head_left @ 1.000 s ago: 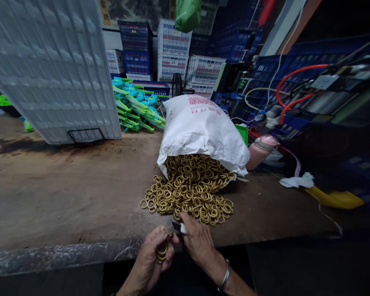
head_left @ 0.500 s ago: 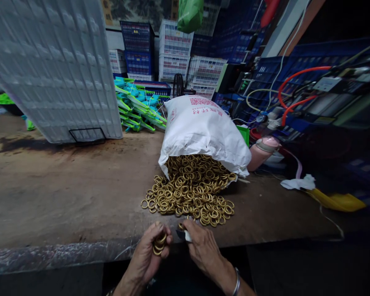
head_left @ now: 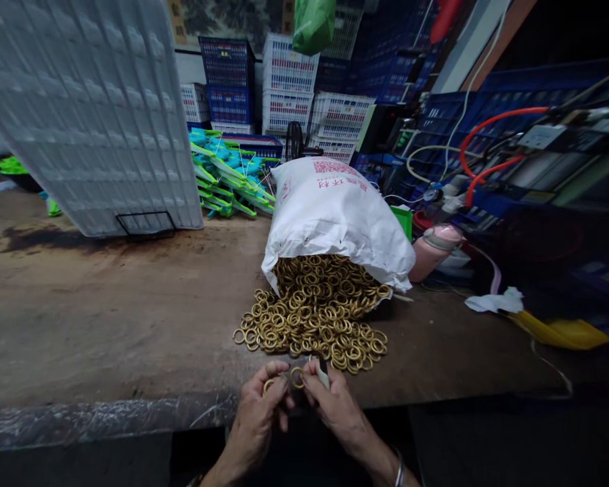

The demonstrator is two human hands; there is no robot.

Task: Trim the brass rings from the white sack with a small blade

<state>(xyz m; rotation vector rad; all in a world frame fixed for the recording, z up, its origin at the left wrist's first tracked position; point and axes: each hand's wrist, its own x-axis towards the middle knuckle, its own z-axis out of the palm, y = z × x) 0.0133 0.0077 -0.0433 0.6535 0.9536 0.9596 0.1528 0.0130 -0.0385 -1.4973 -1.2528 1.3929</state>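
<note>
Pointing toward ring pile: black-tipped tool, long axis fore-aft.

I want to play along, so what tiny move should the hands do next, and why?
Perhaps ease the gold ring in the right hand a little closer to the left hand. The right fingertips hold it up between the hands, and the left fingers hold a second ring, so a small move could bring the rings together.
</note>
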